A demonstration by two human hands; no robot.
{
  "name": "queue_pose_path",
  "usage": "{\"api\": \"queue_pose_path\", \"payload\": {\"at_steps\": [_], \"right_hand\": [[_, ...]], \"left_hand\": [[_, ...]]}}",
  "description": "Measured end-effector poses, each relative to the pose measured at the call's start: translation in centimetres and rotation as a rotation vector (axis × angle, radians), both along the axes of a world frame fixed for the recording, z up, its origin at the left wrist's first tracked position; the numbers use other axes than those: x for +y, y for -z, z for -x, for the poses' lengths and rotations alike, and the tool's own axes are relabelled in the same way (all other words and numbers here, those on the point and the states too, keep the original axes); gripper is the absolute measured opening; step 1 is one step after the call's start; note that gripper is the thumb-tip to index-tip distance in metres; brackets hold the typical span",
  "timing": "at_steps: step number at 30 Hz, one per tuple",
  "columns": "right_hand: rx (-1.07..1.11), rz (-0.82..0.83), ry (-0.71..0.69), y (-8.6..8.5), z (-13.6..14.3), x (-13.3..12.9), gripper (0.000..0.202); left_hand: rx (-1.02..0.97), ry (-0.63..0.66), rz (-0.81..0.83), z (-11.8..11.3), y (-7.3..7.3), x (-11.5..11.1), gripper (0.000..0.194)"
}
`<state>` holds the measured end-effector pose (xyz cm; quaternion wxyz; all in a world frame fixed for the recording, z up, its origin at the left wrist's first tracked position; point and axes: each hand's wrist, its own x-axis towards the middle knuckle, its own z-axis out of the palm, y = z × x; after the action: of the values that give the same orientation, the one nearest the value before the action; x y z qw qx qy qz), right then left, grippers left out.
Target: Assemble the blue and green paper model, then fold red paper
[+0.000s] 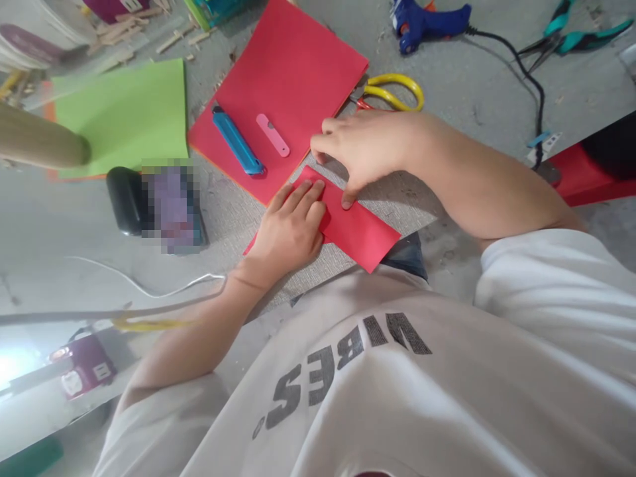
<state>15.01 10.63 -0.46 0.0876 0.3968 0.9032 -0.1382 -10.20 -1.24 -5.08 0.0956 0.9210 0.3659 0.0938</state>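
Note:
My left hand (pixel 294 225) lies flat across a folded strip of red paper (pixel 365 232), its fingers stretched out and pressing it to the table. A small red corner of paper shows beside the left wrist. My right hand (pixel 377 149) is open, with the thumb tip touching the strip's upper edge and the curved fingers spread away from it. Those fingers are near a stack of red paper sheets (pixel 298 59). On the stack lie a blue utility knife (pixel 237 140) and a small pink piece (pixel 273 135). Yellow-handled scissors (pixel 397 91) are partly hidden behind the right hand.
A blue glue gun (pixel 427 25) and teal-handled pliers (pixel 571 41) lie at the back right, with a black cord running down. To the left are green paper (pixel 134 112), a black case (pixel 124 200), a blurred-out object (pixel 171 205) and a white cable (pixel 149 289). Wooden sticks lie behind.

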Motion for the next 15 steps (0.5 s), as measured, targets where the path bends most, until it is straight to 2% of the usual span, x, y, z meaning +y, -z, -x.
{"api": "queue_pose_path", "payload": {"at_steps": [3, 7, 10, 15], "right_hand": [[-0.043, 0.023, 0.055, -0.5, -0.3, -1.1, 0.102], [0.012, 0.014, 0.106, -0.6, -1.6, -3.3, 0.104], [0.085, -0.029, 0.157, 0.8, -3.5, -4.8, 0.106], [0.266, -0.088, 0.158, 3.6, -6.6, -6.8, 0.106]], "left_hand": [[-0.006, -0.008, 0.033, -0.2, 0.0, 0.1, 0.06], [-0.008, -0.019, 0.037, -0.6, 0.2, 0.4, 0.072], [-0.014, -0.037, 0.035, -0.7, 0.3, 0.6, 0.073], [-0.039, -0.053, 0.047, -0.6, 0.4, 0.9, 0.071]]}}
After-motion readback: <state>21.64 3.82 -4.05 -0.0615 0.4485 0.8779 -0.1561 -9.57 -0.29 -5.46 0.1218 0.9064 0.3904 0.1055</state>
